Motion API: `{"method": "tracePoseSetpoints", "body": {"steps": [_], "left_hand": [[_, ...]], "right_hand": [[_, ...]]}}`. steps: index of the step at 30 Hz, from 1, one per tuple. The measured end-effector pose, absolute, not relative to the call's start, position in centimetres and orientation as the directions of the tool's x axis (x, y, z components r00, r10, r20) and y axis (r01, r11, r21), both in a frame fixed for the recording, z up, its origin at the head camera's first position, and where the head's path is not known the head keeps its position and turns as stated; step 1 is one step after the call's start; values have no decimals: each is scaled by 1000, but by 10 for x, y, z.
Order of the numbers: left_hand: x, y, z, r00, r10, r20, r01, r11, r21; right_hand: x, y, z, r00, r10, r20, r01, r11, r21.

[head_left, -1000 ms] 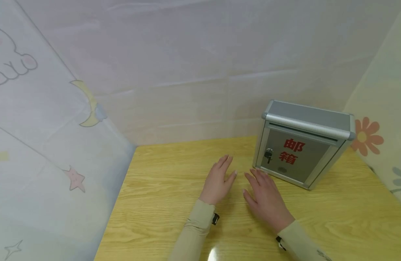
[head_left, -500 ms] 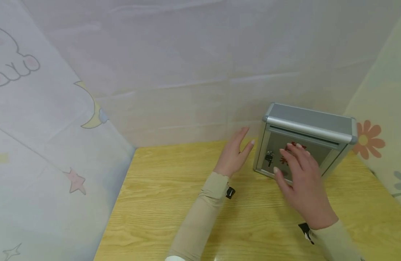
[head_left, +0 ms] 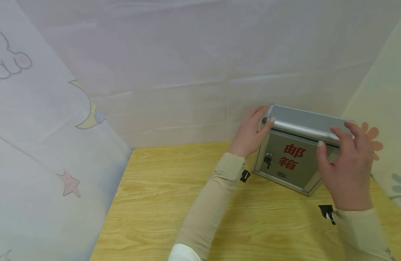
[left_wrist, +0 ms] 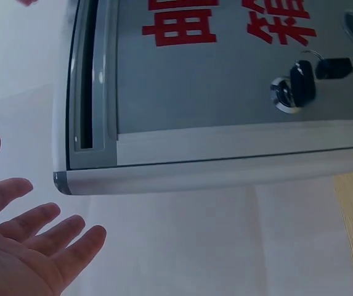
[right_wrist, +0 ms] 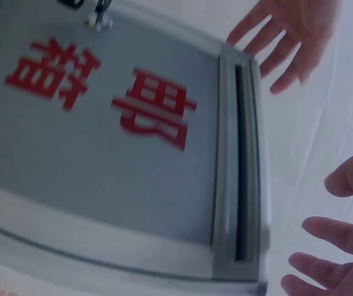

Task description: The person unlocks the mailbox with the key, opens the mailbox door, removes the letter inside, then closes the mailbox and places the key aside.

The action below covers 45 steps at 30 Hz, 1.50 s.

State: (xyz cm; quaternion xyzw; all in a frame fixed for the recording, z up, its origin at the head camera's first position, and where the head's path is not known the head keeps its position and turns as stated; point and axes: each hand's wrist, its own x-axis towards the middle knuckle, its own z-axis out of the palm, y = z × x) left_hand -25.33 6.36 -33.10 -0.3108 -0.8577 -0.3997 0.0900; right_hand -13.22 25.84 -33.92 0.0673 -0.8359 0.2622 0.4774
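A grey metal mailbox (head_left: 309,163) with red characters on its door stands upright at the right of the table. A letter slot (left_wrist: 86,80) runs under its top edge, and a key (left_wrist: 302,83) sits in the lock on the door's left side. My left hand (head_left: 248,137) is at the box's top left corner, thumb and fingers spread. In the left wrist view its fingertips (left_wrist: 93,237) show just off that corner. My right hand (head_left: 350,172) is in front of the upper right corner, fingers spread and slightly bent, with nothing between them.
The wood-grain table (head_left: 168,188) reaches left and forward of the mailbox. A pale cloth backdrop (head_left: 174,72) rises close behind it. At the right is a patterned side cloth (head_left: 389,119) with flowers.
Both hands have risen from the tabletop in front of the mailbox to its upper corners, the left going forward and right, the right passing across the door. The mailbox stays in place.
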Motion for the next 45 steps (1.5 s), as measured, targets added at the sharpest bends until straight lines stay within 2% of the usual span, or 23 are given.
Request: {"method": "tracePoseSetpoints", "body": {"steps": [5,11,15,28,41,45], "left_hand": [[-252,72,-329,-802,478,358,578,472,665],[-252,78,-334,-809,490,325,559,472,682],[-254,81,-338,-812,476,339,562,477,676],[-253,75,-340,-840,431,330,520,469,714],[-255,45,-343,-835,391,388,518,320,793],[-253,35,-345,-833,375,408,528,315,789]], "right_hand": [[-133,282,-339,-593,219,775,-243,869,-432],[-132,295,-349,-761,278,586,-106,838,-536],[-132,297,-353,-815,296,498,-54,818,-573],[-136,295,-352,-811,304,499,-62,804,-591],[-149,285,-351,-828,225,513,-130,813,-567],[-153,278,-352,-832,201,518,-156,811,-564]]}}
